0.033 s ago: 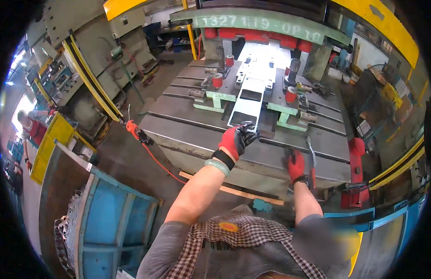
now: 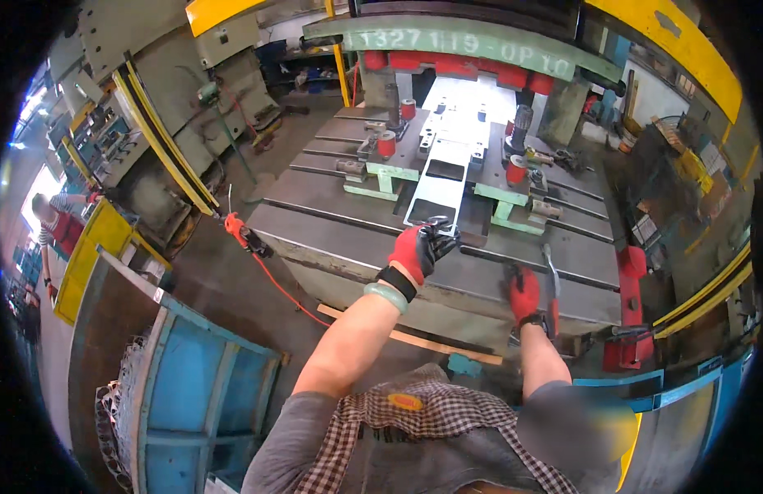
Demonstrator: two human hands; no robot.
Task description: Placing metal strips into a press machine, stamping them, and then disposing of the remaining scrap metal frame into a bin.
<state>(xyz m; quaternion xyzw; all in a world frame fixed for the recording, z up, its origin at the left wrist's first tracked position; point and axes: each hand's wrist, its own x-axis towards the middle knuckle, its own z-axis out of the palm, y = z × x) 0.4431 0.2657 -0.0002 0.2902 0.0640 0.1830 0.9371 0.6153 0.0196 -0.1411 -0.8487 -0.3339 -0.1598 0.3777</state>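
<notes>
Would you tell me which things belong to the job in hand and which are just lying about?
In use, apparently: white metal sheet; left hand at its near end; press bed; right hand near its front edge.

Seemingly lying about: wooden strip; orange hose.

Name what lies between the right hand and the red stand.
In the head view, a slim silver tool with a red end lies on the table between right hand and stand.

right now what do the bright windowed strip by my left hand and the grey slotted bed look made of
The bright windowed strip: probably smooth sheet metal, given its thin, glaring frame. The grey slotted bed: likely steel or iron, dull, with long straight grooves.
</notes>
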